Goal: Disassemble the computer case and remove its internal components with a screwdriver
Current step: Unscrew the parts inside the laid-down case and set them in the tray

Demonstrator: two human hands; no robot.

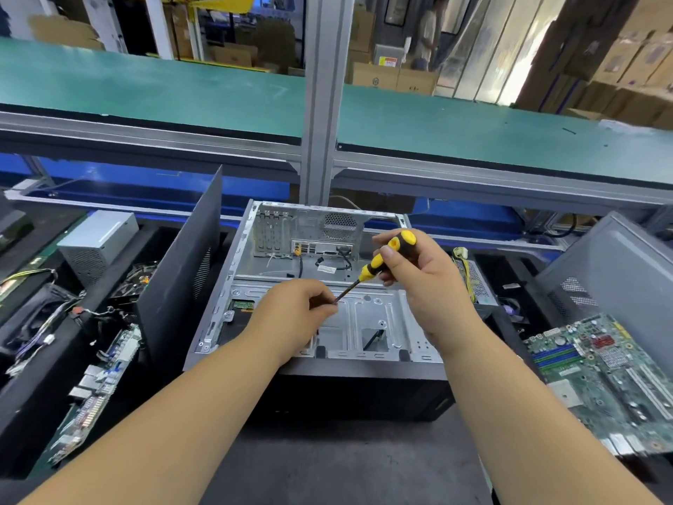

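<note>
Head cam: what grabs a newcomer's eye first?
The yellow-and-black screwdriver at centre, held over the opened computer case: the right hand grips its handle, the left hand pinches the shaft tip. Next, the green motherboard lying at the right and the dark side panel standing left of the case.

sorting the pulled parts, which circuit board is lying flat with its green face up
The motherboard to the right of the computer case. It lies face up, showing slots and chips, while the board on the left stands tilted on edge among cables.
</note>
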